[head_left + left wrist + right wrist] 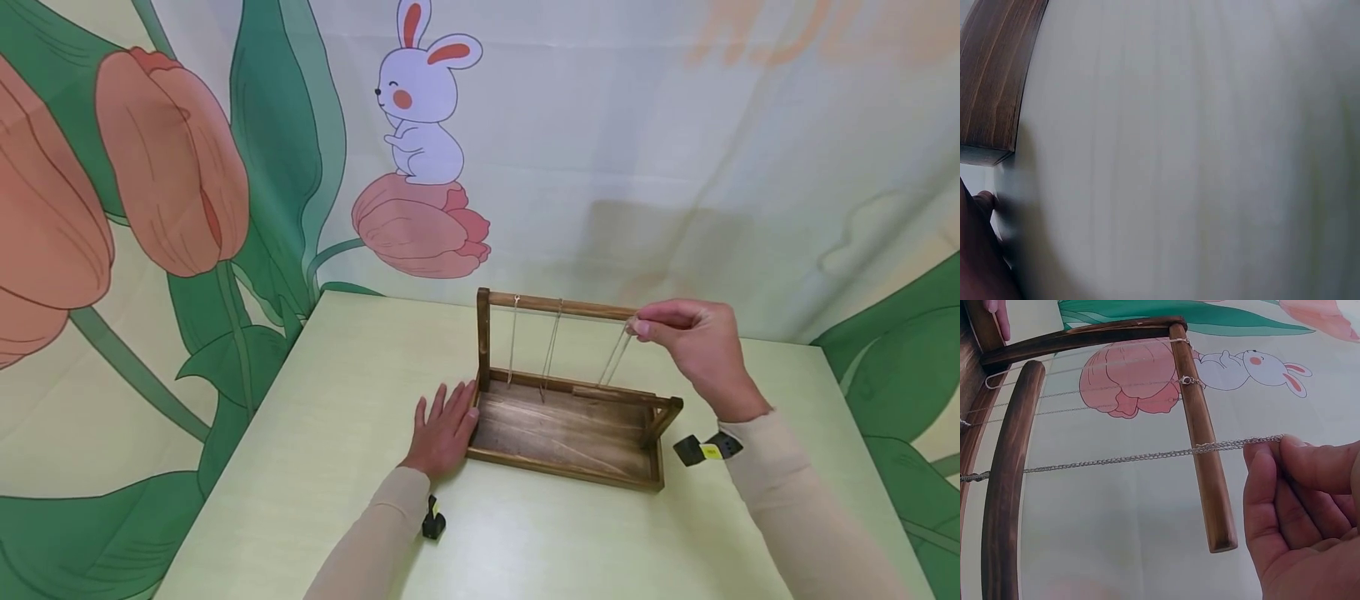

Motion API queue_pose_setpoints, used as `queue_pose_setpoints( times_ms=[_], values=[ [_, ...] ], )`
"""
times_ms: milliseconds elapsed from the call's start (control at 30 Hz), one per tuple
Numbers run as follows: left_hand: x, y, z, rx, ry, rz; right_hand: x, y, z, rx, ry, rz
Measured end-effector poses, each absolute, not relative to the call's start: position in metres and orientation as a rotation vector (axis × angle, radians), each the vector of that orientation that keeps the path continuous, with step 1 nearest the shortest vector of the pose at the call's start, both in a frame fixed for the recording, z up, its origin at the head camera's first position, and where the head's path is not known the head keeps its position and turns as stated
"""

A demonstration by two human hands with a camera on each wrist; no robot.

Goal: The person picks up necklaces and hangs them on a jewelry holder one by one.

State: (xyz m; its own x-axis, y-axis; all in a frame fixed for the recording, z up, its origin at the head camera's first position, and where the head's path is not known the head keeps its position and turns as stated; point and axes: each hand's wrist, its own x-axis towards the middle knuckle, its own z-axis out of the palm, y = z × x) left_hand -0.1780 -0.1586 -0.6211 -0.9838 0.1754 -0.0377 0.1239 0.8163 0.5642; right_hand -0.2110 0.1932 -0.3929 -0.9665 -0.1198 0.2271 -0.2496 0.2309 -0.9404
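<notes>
A brown wooden jewelry stand [564, 431] with a shallow tray base stands on the table. Along its top bar [585, 307], two thin chain necklaces hang toward the left, one of them a silver chain [513, 343]. At the bar's right end my right hand [701, 350] pinches another silver chain necklace [1116, 461] between thumb and forefinger. That chain is stretched past the bar, its lower part reaching down to the tray. My left hand [442, 429] lies with extended fingers against the tray's left side; in the left wrist view only a dark wooden corner [997, 81] shows clearly.
The pale table [360, 375] surrounds the stand. Behind it hangs a cloth backdrop [555, 167] printed with tulips and a rabbit. A shorter wooden post [662, 421] rises at the stand's front right. Small black cameras [432, 520] are on both wrists.
</notes>
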Motion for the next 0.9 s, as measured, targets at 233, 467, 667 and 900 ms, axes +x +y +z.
queue_pose_setpoints(
  times_ms=[233,467,667,900],
  values=[
    [-0.177,-0.159,-0.621,0.238,2.910,0.886,-0.213,0.205,-0.396,0.322,-2.348,1.889],
    [-0.177,-0.159,-0.622,0.240,2.914,0.900,-0.216,0.214,-0.398,0.264,-2.395,1.799],
    [-0.176,-0.158,-0.621,0.239,2.909,0.927,-0.218,0.218,-0.398,0.221,-2.427,1.717],
    [-0.176,-0.157,-0.620,0.236,2.906,0.923,-0.220,0.224,-0.397,0.172,-2.384,1.737]
  ],
)
